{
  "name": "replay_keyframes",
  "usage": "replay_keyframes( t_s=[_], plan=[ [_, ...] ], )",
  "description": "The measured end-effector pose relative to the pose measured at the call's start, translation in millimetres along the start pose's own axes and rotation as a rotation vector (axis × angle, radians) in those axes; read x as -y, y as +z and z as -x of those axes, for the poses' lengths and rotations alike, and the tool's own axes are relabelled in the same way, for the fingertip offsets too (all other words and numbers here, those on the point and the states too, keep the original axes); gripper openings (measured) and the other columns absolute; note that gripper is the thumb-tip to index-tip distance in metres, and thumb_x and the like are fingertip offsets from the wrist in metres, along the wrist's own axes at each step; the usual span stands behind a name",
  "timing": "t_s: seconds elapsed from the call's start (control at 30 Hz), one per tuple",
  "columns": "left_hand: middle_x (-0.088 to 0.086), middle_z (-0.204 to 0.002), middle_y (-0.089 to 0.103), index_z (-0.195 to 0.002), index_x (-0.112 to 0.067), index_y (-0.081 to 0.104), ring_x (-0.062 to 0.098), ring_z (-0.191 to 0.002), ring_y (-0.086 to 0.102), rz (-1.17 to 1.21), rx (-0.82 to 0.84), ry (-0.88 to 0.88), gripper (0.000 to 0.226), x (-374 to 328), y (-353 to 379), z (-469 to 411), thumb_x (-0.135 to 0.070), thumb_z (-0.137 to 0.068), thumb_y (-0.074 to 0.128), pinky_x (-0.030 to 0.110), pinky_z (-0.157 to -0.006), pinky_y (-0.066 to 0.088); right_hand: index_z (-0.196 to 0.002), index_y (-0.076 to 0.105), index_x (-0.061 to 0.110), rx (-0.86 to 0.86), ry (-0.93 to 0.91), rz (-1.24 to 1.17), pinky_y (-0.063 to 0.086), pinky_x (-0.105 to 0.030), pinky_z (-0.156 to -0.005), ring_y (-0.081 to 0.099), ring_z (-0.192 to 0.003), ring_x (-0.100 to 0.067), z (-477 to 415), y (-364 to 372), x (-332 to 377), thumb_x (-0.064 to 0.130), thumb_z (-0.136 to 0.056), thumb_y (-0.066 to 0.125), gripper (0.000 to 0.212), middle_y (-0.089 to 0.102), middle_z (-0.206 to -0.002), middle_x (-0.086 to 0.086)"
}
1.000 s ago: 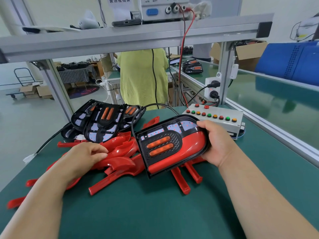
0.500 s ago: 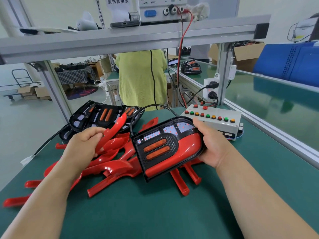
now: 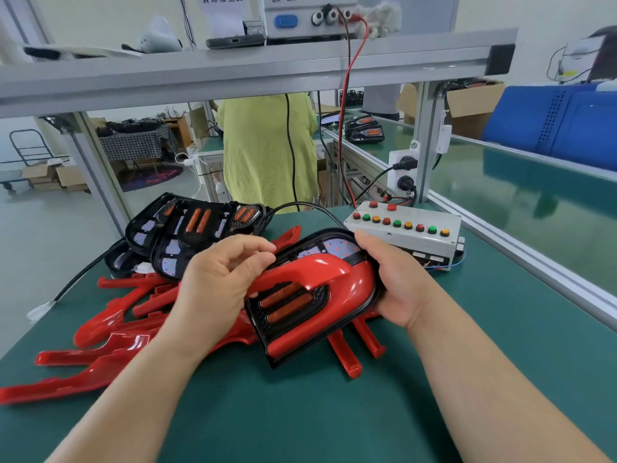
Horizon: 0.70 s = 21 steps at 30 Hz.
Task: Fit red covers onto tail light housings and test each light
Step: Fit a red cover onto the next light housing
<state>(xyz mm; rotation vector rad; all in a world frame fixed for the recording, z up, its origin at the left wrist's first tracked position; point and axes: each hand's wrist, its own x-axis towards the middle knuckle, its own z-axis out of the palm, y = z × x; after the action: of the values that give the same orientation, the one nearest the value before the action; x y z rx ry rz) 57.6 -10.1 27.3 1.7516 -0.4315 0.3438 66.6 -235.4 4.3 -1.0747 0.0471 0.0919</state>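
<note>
Left hand (image 3: 227, 285): fingers curled, pinching left end of a red cover (image 3: 310, 272) that lies across the upper part of the tail light housing (image 3: 287, 307). Below and left of it, loose red covers (image 3: 110, 329) piled on green mat (image 3: 334, 412); stack of bare black housings (image 3: 187, 235) behind. Housing is at centre, tilted, over the pile, another red piece along its lower edge. Right hand (image 3: 397, 285) grasps housing's right end, thumb on top rim. Black cable (image 3: 300, 205) arcs behind. Far right: test box (image 3: 410, 235), coloured buttons, just beside right hand.
</note>
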Motion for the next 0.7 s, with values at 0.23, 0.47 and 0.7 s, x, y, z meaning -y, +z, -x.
replay_keyframes(
  t_s=[0.23,0.47,0.7],
  plan=[
    [-0.009,-0.097,0.064,-0.106,-0.028,0.071,0.009,-0.072,0.058,-0.035,0.261,0.098,0.04,-5.2,-2.3,-0.9,-0.029,-0.069,0.086,0.016,-0.073,0.05,-0.111,0.075,0.02,0.116,-0.054,0.068,0.055,-0.049,-0.09,0.07,-0.093,-0.028,3.1,2.8,4.0,0.037,-0.089,0.063,0.031,0.073,-0.114,-0.014],
    [-0.012,-0.102,0.066,-0.103,-0.029,0.07,0.009,-0.103,0.061,-0.342,0.059,0.356,0.032,-2.2,-3.3,-10.0,-0.005,-0.082,0.075,0.013,-0.091,0.043,-0.108,0.076,0.019,0.03,-0.027,0.024,0.06,-0.043,-0.077,0.073,-0.084,-0.025,1.6,2.6,1.9,0.035,-0.1,0.052,0.031,0.075,-0.105,-0.013],
    [-0.015,-0.101,0.062,-0.105,-0.028,0.073,0.011,-0.103,0.06,-0.337,0.012,0.328,0.032,12.2,17.2,-9.1,-0.005,-0.083,0.075,0.012,-0.089,0.043,-0.086,0.081,0.027,-0.007,-0.042,0.023,0.061,-0.042,-0.074,0.074,-0.081,-0.023,-0.1,2.5,0.8,0.039,-0.102,0.048,0.039,0.077,-0.097,-0.01]
  ],
)
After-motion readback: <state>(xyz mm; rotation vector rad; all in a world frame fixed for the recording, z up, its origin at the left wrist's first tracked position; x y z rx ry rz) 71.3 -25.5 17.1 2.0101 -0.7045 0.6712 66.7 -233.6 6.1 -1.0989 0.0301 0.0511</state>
